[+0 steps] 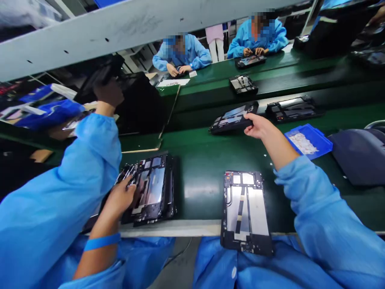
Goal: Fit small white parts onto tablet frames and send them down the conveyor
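My left hand [120, 196], a blue band on its wrist, is closed over the near-left edge of an opened tablet [125, 171]. That tablet leans by a small pile of opened tablets [153, 182] with bare inner parts; its lower part is hidden. Farther forward, my right hand [255, 125] grips another opened tablet [233, 116] at its right end, tilted over the bench. Between my arms, one more opened tablet [248, 208] lies face-down with its near end past the bench edge.
A blue tray [309, 140] of small white pieces sits beside a dark grey case [361, 156]. More tablets lie on the conveyor [294, 108]. A co-worker's sleeve [93, 148] reaches across at left toward tall black stacks [141, 104]. Two people work opposite. A beam [135, 28] crosses overhead.
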Demonstrator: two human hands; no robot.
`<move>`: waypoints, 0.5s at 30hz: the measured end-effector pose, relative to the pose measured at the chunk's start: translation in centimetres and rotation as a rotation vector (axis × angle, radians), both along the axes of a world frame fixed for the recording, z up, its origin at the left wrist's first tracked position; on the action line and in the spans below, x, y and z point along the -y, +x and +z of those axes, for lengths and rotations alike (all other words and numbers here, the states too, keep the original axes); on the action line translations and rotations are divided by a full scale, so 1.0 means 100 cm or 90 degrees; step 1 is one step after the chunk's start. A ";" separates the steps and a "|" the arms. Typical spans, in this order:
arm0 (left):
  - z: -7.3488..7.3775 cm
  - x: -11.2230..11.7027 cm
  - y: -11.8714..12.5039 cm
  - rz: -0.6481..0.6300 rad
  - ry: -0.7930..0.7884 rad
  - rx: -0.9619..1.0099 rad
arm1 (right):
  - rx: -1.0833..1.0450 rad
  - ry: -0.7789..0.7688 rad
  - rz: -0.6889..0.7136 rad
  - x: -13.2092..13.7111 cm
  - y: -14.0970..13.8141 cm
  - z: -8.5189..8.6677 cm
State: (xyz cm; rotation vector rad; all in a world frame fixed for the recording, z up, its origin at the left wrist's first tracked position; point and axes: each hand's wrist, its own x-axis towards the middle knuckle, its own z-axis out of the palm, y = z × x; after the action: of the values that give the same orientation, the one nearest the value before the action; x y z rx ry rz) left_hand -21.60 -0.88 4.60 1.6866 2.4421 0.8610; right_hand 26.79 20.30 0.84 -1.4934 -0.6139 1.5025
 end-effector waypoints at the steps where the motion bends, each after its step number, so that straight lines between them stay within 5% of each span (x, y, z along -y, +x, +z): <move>1: -0.003 0.006 0.002 0.007 -0.009 -0.002 | -0.044 0.019 -0.010 0.023 0.000 0.005; 4: -0.018 0.033 0.048 -0.015 0.008 0.131 | -0.224 0.093 -0.063 0.118 -0.008 0.011; 9: -0.052 0.068 0.206 -0.231 -0.177 0.890 | -0.270 0.128 -0.087 0.290 -0.054 -0.011; 12: -0.068 0.070 0.259 -0.210 -0.146 0.993 | -0.234 0.117 0.004 0.352 -0.063 -0.037; 15: -0.075 0.063 0.256 -0.206 -0.175 0.957 | -0.214 0.129 0.108 0.381 -0.035 -0.059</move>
State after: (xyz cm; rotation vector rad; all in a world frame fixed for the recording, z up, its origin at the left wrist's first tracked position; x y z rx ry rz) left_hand 3.96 -7.18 -2.89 0.7019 1.1275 1.0536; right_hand 23.30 -17.78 -5.06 -1.0267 -0.6786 1.7181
